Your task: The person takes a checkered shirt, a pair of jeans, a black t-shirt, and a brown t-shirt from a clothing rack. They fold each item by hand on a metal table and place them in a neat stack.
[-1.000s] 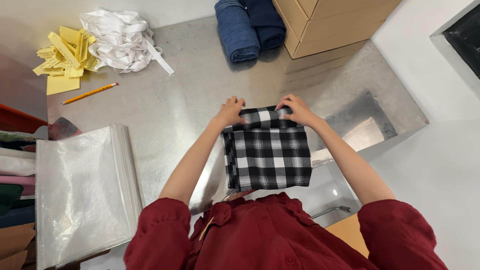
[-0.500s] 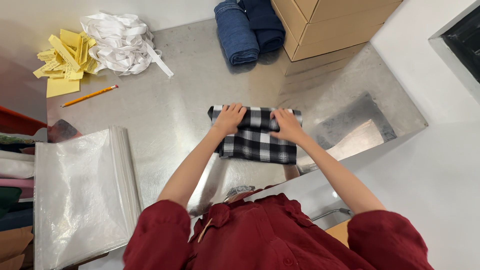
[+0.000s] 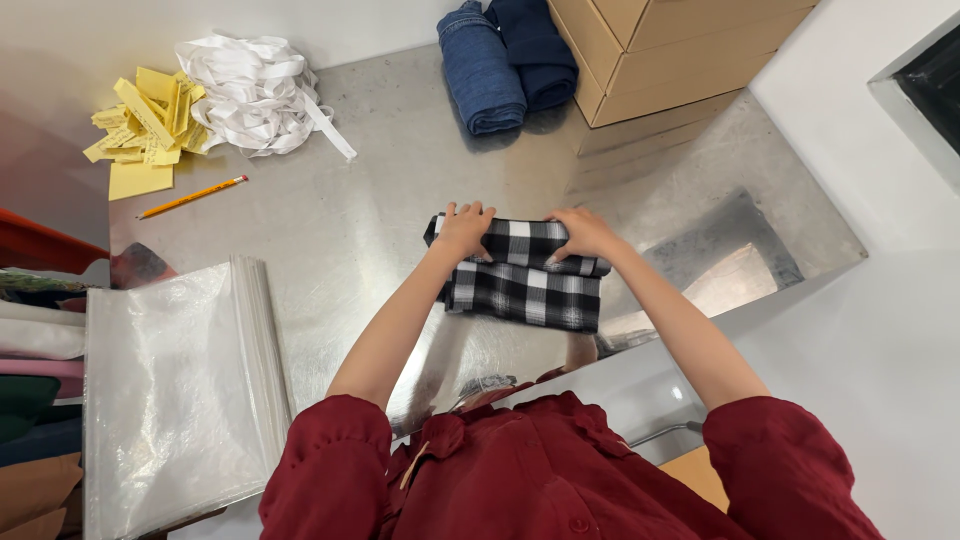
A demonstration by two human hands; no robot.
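We have the black-and-white checked cloth [image 3: 522, 272] lying flat on the metal table [image 3: 360, 220], folded into a wide, short bundle near the table's near edge, a little right of centre. A second ago it hung longer toward us, a tall rectangle draped from the hands; half a second ago it was already folded over, and now it is about the same shape, with the upper fold sitting along the far side.

Our left hand [image 3: 466, 229] rests palm down on the far left corner of the cloth, fingers spread and curled over the fold, pressing rather than pinching. Our right hand [image 3: 583, 234] lies on the far right part, fingers bent over the top fold and gripping its edge. The hands now sit wider apart than half a second ago, when they were close together at the middle of the cloth.

Nothing else has moved. To the near left lies the stack of clear plastic bags [image 3: 175, 380]. At the far left sit the yellow paper slips [image 3: 140, 125], the pencil [image 3: 192, 197] just near them, and the heap of white strips [image 3: 250, 95]. Two rolled blue garments [image 3: 510, 60] lie at the far side, touching the cardboard boxes [image 3: 660, 45] to their right.
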